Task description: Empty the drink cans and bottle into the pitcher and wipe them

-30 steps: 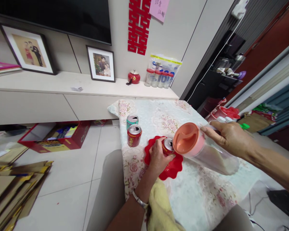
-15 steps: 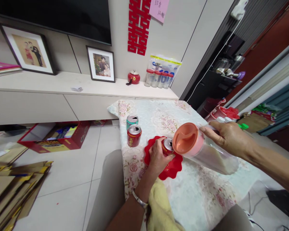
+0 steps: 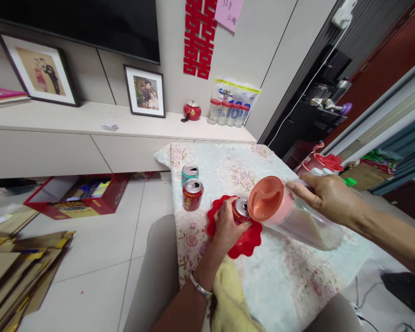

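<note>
My left hand (image 3: 227,226) is wrapped round an opened red drink can (image 3: 240,213) above a red scalloped tray (image 3: 251,242). By its handle, my right hand (image 3: 327,196) grips a clear plastic pitcher (image 3: 306,226) with an orange lid (image 3: 268,199). The pitcher lies tilted well over, its lid end right beside the can's top; some pale contents show inside its lower wall. I cannot tell whether anything flows out. To the left stand a second opened red can (image 3: 192,196) and a green can (image 3: 189,173), both upright on the flowered tablecloth (image 3: 273,276).
A yellow cloth (image 3: 230,295) hangs over the near table edge. Behind the table, a white cabinet (image 3: 100,138) bears framed photos, a red pot (image 3: 192,111) and red-lidded jars (image 3: 224,114). On the floor at left are a red box (image 3: 103,203) and flattened cardboard (image 3: 27,272).
</note>
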The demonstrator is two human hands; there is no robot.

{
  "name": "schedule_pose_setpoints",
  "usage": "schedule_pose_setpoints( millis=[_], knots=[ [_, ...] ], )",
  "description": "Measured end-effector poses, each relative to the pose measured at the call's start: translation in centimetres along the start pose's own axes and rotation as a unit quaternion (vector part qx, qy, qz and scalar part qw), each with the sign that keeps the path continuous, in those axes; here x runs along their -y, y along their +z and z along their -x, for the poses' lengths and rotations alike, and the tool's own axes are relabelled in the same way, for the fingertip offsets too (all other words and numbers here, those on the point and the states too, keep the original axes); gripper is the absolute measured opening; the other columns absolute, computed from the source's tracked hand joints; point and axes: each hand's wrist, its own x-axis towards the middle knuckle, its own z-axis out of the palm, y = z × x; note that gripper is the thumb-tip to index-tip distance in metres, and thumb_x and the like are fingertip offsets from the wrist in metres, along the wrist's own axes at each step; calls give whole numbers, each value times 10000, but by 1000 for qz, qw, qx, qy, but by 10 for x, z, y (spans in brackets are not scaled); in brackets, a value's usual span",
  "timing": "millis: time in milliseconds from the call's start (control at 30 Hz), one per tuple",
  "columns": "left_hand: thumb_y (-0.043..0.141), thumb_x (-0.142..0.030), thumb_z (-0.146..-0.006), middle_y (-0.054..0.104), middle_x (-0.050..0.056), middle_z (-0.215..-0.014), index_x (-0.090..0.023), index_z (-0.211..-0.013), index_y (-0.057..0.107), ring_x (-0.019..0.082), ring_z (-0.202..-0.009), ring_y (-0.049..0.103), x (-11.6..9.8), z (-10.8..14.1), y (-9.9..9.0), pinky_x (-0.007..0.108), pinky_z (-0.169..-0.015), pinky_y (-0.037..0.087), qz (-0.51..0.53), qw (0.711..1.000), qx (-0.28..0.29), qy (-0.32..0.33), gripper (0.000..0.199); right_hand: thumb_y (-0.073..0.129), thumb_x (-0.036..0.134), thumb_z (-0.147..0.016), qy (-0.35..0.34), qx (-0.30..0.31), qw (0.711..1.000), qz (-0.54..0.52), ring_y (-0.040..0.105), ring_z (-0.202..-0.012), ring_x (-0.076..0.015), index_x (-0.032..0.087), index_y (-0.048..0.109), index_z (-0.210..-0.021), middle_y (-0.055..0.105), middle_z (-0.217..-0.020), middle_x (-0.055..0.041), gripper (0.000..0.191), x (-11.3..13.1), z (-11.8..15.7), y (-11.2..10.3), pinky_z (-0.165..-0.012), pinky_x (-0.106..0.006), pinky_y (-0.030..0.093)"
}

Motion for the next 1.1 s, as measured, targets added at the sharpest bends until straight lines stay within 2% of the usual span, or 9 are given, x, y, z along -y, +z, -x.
schedule_pose_setpoints(
  millis=[100,667,1100],
  knots=[
    [822,-243,-672,675,75,-1275,-271,-1259,493,311,-1213,635,-1,0,-1,490,-1025,492,1,1000,13,1,673,209,866,-865,3,1,1000,-1,433,-438,-159,258,417,-593,403,-462,27,699,1,0,-1,-513,-310,298],
    [810,-241,-666,686,47,-1236,-286,-1256,495,295,-1181,653,1,0,0,496,-1024,503,-7,1000,4,9,671,214,873,-857,10,5,1000,-5,415,-443,-155,256,428,-601,392,-470,32,701,1,-1,-1,-517,-309,294],
    [817,-267,-675,670,60,-1286,-289,-1273,479,314,-1230,622,3,0,0,504,-1062,449,-8,1000,15,3,687,236,850,-875,13,16,1000,-2,420,-457,-153,254,437,-617,404,-484,34,680,0,-2,1,-517,-303,297]
  ],
)
